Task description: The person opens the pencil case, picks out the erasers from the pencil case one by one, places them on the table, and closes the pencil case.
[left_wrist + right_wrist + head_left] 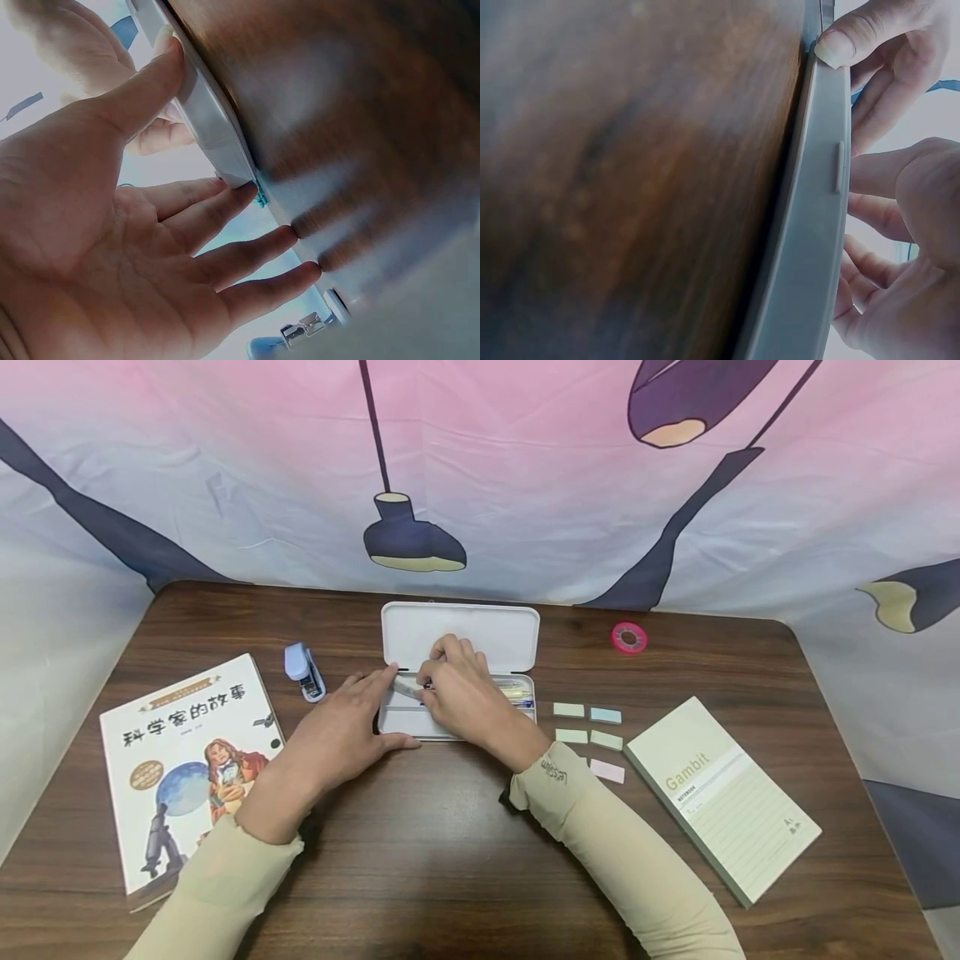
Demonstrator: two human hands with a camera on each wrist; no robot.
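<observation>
A white pencil case (420, 723) lies with its lid (408, 631) raised at the back. My left hand (341, 727) holds its left end, thumb on the front edge and fingertips by the left back corner. In the left wrist view the thumb presses the front wall of the case. My right hand (465, 689) reaches into the back compartment with bent fingers. Thumb and forefinger pinch a small grey object (406, 686) there; its kind is unclear, partly hidden by the hand. Pens (519, 695) lie in the compartment's right end.
Left are a picture-covered book (180, 727) and a blue stapler (304, 672). To the right lie several small pastel note pads (606, 741), a notebook (720, 802) and a pink ring-shaped roll (628, 637). A dark object (512, 800) shows beside the right sleeve.
</observation>
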